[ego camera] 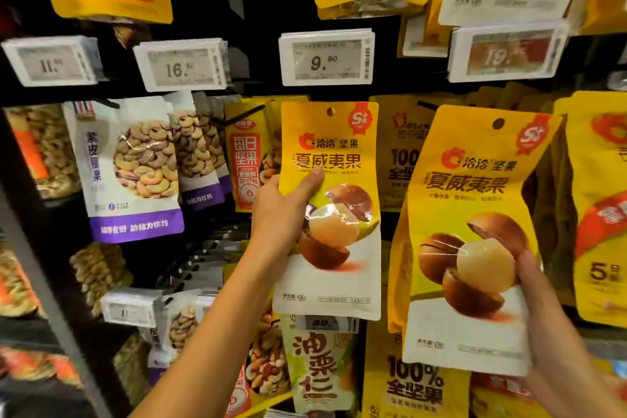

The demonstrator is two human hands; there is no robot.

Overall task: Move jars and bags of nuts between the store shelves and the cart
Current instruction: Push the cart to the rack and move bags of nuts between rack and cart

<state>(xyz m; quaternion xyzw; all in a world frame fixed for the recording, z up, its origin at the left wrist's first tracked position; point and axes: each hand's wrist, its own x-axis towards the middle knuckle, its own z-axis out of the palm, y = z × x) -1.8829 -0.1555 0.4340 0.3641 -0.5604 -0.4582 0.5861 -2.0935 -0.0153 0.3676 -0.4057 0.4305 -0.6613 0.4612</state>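
Under the 9.90 price tag [327,57], the left hand [281,210] holds up a yellow macadamia bag [334,234]. Its thumb lies flat on the front of the bag, just under the big writing, and the other fingers are tucked behind it where they cannot be seen. This bag stands straight, with its small hang hole right below the price tag.

To the right of that price tag and lower down, the right hand [556,326] holds a second macadamia bag [471,248] of the same kind. It grips the bag by its lower right edge, thumb on the front next to the picture of the round nuts. This bag leans a little to the right. The two bags are near each other and do not touch.

To the left of the price tag and lower, white and purple cashew bags [135,170] hang on hooks. Straight below the price tag, under the first bag, there is a pale green chestnut bag [315,373]. More yellow nut bags hang above the price tag and behind both held bags.
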